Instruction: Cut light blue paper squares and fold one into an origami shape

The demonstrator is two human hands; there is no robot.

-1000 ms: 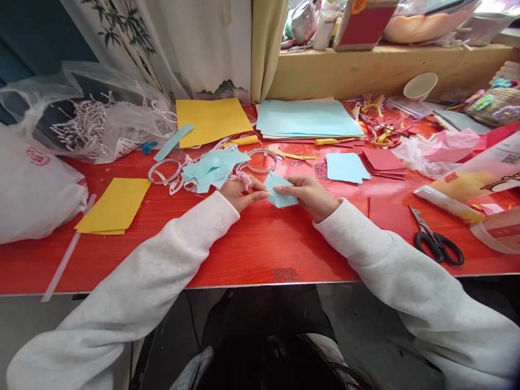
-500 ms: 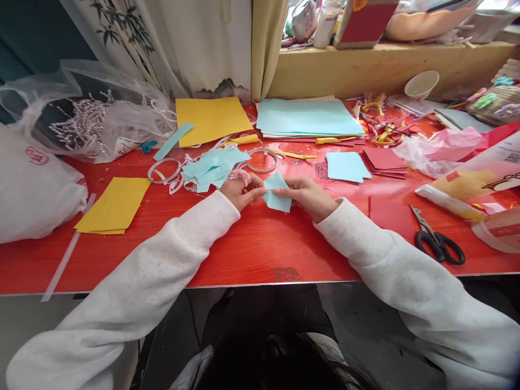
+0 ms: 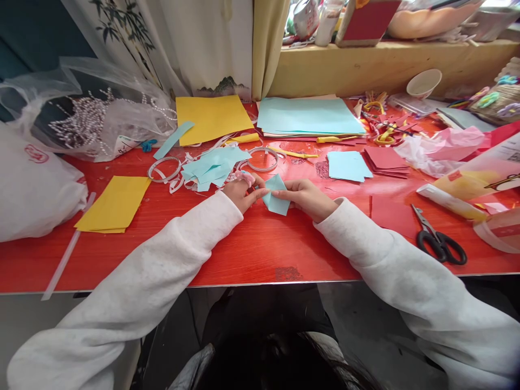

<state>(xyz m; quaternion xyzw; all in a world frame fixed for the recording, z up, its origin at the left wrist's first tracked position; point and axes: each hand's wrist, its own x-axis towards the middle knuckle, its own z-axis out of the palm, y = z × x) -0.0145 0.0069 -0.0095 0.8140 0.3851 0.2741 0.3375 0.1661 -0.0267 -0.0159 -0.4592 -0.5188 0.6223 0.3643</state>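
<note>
A small piece of light blue paper (image 3: 278, 201) with a crease down it is held up over the red table (image 3: 252, 249). My left hand (image 3: 244, 194) pinches its left edge between thumb and fingers. From the other side my right hand (image 3: 306, 197) grips it, thumb on the near face and fingers behind. Blue paper scraps (image 3: 215, 167) lie just beyond my left hand. To the right of my right hand are a stack of blue paper squares (image 3: 348, 165) and a stack of red paper squares (image 3: 385, 161).
Black-handled scissors (image 3: 441, 241) lie at the right beside a red paper sheet (image 3: 392, 216). Yellow paper strips (image 3: 116, 205) rest at the left, near a white plastic bag (image 3: 38, 189). Rolls of tape (image 3: 263, 159), larger blue sheets (image 3: 309, 116) and a yellow sheet (image 3: 213, 119) sit farther back.
The blue paper has tilted slightly between my fingers, its lower corner shifting a little. Both hands keep their hold in nearly the same place.
</note>
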